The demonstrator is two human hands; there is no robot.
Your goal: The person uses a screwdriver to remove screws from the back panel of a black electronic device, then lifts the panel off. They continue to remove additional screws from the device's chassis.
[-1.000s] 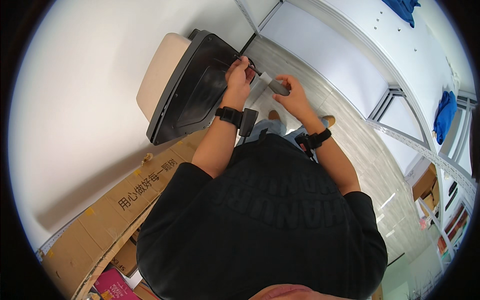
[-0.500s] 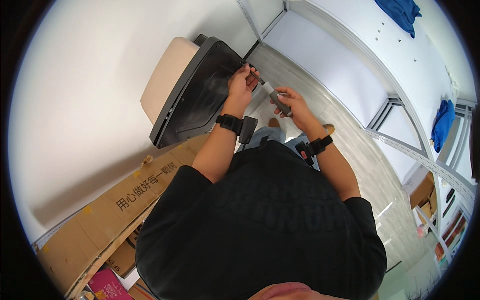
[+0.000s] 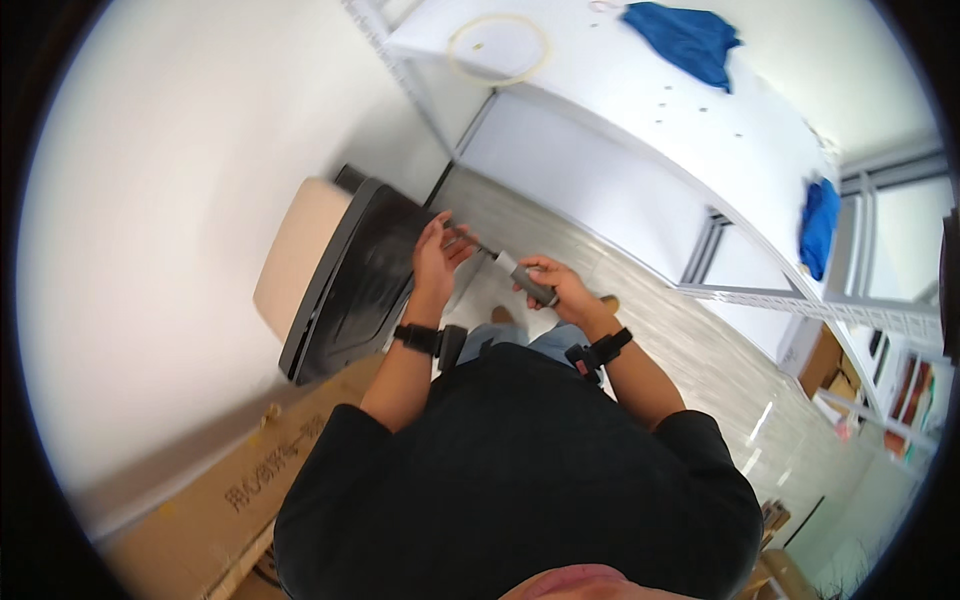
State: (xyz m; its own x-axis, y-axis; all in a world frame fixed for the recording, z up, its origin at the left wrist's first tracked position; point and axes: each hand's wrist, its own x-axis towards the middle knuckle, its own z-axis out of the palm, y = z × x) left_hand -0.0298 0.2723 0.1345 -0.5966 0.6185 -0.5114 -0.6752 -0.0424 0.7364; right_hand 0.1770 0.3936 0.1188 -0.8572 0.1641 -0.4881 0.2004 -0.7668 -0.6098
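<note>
My right hand (image 3: 563,288) is wrapped around the grey handle of a screwdriver (image 3: 530,280) with a paler collar. Its thin dark shaft points up and left, toward the edge of a black panel (image 3: 375,260). This panel backs a bulky cream-coloured body (image 3: 301,255), which stands tilted beside the white wall. At the panel's upper right edge, my left hand (image 3: 436,258) has its fingers curled near the shaft's tip. Whatever lies between those fingertips is too small and blurred to make out. Black straps with small dark devices circle both my wrists.
A long cardboard box (image 3: 230,490) lies along the wall below the panel. Across from me runs a white shelf (image 3: 600,90) with blue cloths (image 3: 685,45), a pale ring (image 3: 500,50) and several small bits on it. More boxes (image 3: 825,365) sit under the shelving at right.
My view has swung, so the panel and both hands now appear lower and farther left. More of the far shelf shows. The screwdriver stays in my right hand, pointing at the panel's edge.
</note>
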